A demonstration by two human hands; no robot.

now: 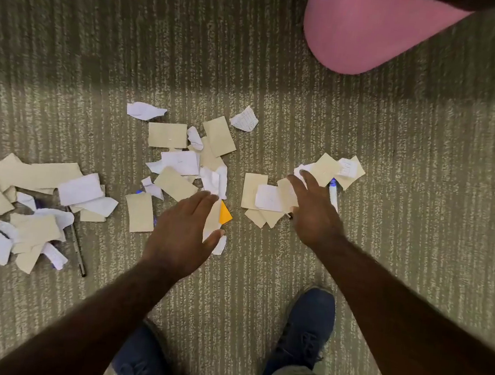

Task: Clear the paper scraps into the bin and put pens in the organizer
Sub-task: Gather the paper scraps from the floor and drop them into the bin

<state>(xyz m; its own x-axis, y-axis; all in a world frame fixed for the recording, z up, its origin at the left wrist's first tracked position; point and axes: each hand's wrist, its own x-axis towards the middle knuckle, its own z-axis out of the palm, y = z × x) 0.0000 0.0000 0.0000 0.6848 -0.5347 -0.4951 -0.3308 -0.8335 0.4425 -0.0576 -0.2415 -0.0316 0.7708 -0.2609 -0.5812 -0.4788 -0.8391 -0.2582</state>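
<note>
Several white and tan paper scraps (178,161) lie scattered on the carpet in three loose heaps. My left hand (185,232) pinches a pale scrap (213,219) between thumb and fingers, beside an orange scrap (225,214). My right hand (314,210) rests with fingers spread on the right heap of scraps (265,197). A white pen with a blue cap (334,194) lies just right of that hand. A dark pen (77,245) lies by the left heap (32,193). Blue pen parts peek out under scraps at the middle.
A pink rounded object (366,31) sits on the carpet at the upper right. My two blue shoes (305,329) stand at the bottom edge. No bin or organizer is in view.
</note>
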